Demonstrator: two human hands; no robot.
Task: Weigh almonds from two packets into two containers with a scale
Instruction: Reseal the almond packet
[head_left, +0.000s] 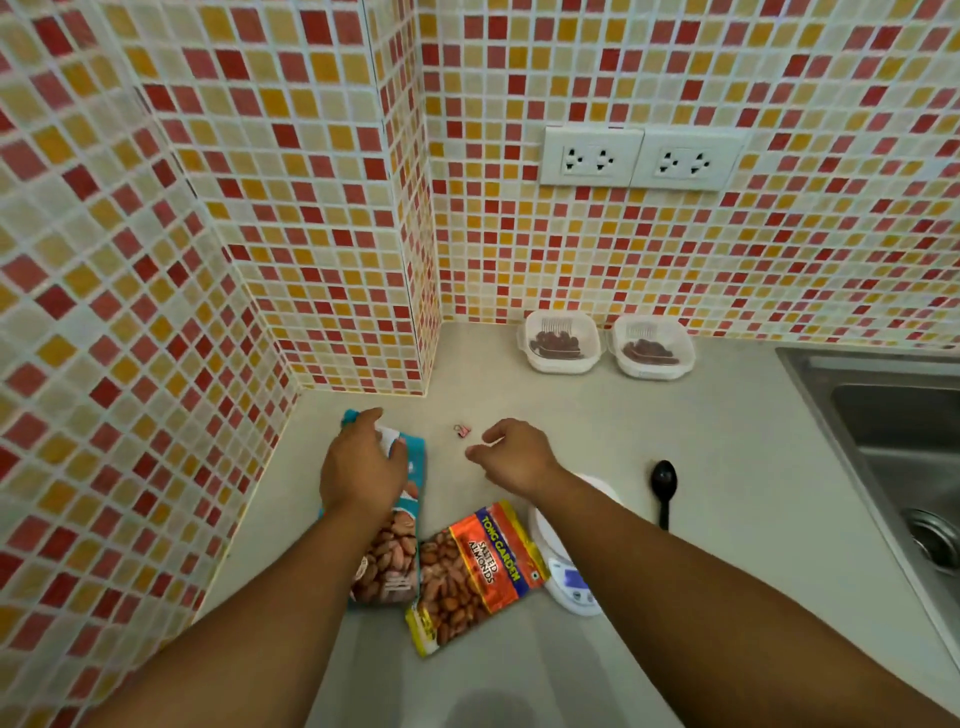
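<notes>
On the pale table, nearest the wearer first:

1. Orange packet, labelled salted almonds. It lies flat and untouched, its upper right corner over the rim of the scale. Judged light, its film soft, crinkly and slippery; best pinched at the sealed top edge, since a grasp on the belly would shift the loose nuts.
2. Scale, white, small display facing the wearer, its platter half hidden under the right forearm. Nothing stands on the visible part. Judged rigid and light; take it by the base, not the platter.
3. Teal packet, lying lengthwise just left of the orange one, touching or nearly so. Same soft film; the top end probably flexes when pressed. Left hand: the grip lies over the packet's upper end, fingers bent down upon it. Whether they clasp or merely press it, I cannot tell.
4. Right hand: grip loosely curled, holding nothing, hovering just right of the binder clip.
5. Black spoon, right of the scale, handle toward the wearer. Stiff, light; lift by the handle.
6. Binder clip, small, pink, between the hands. Springy; likely meant to reseal a packet.
7. Two containers, clear, lidless, side by side against the tiled wall, each holding a shallow layer of almonds. Rigid, light; grasp by the rim.
</notes>
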